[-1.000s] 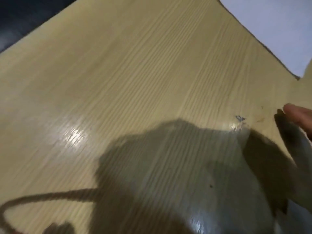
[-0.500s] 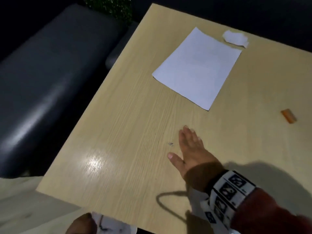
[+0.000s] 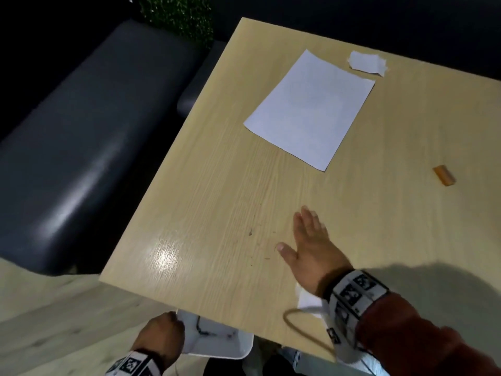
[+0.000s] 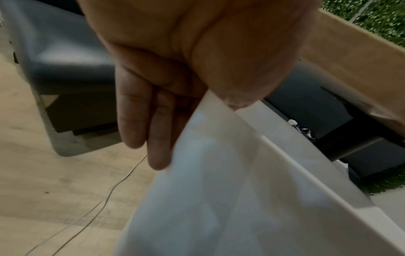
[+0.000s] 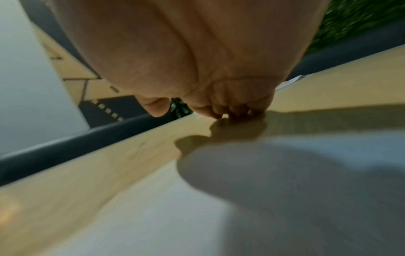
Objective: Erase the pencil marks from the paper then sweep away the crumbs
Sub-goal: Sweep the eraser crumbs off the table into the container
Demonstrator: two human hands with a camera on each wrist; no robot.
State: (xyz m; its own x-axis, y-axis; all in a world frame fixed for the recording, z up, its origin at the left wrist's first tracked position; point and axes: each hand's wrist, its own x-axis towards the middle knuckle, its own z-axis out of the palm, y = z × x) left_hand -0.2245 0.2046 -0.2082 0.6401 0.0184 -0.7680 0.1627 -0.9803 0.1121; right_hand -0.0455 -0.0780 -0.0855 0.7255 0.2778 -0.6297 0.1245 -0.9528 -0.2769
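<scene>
A white sheet of paper (image 3: 311,109) lies on the wooden table (image 3: 217,185), toward its far side. Small dark eraser crumbs (image 3: 250,232) are scattered on the wood left of my right hand (image 3: 309,240), which lies flat on the table with straight fingers. My left hand (image 3: 162,335) grips the rim of a white tray (image 3: 217,340) held just below the table's near edge. In the left wrist view the fingers (image 4: 140,121) curl under the white tray (image 4: 241,190). An orange eraser (image 3: 443,175) rests at the right.
A torn scrap of white paper (image 3: 367,62) lies beyond the sheet. A dark padded bench (image 3: 81,145) stands left of the table. Another white piece (image 3: 309,299) lies under my right wrist. A thin cable (image 4: 98,199) runs over the pale floor.
The view has pulled back from a close look at the tabletop. My right hand has shifted right, away from the crumbs, and my left hand with the white tray has risen to the table's near edge.
</scene>
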